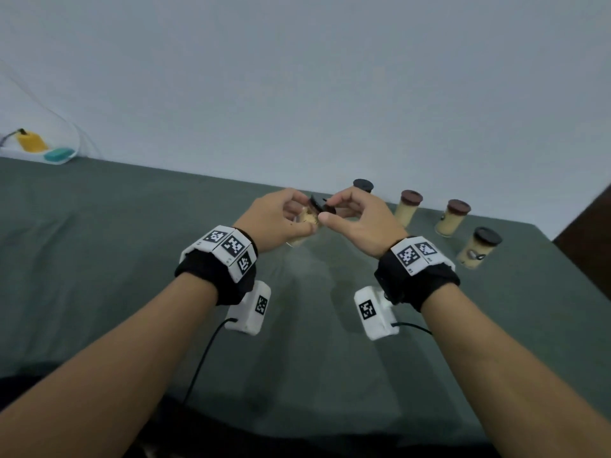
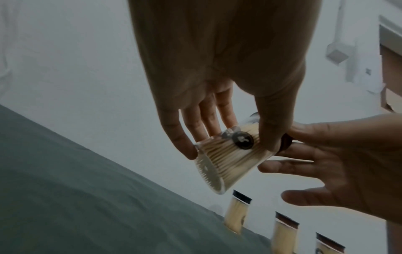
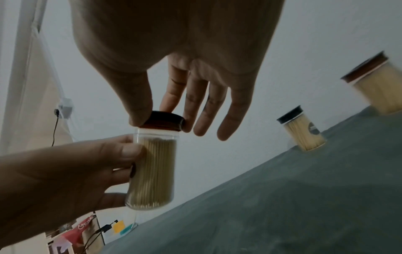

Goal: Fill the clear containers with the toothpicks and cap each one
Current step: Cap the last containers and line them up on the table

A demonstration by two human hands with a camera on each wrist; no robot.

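Observation:
My left hand [image 1: 281,223] grips a clear container [image 3: 152,171] packed with toothpicks, held above the green table. The same container [image 2: 228,154] shows tilted in the left wrist view, thumb and fingers round it. My right hand [image 1: 350,219] pinches a dark round cap [image 3: 165,121] between thumb and forefinger, seated on the container's mouth; its other fingers are spread loosely. In the head view the cap [image 1: 319,203] sits between both hands and most of the container is hidden behind them.
Several capped, toothpick-filled containers stand along the far right of the table [image 1: 132,259]: one [image 1: 408,206], another [image 1: 453,218], a third [image 1: 477,247], plus a dark-capped one [image 1: 363,186] behind my hands. A tray with yellow and teal items [image 1: 43,148] sits far left.

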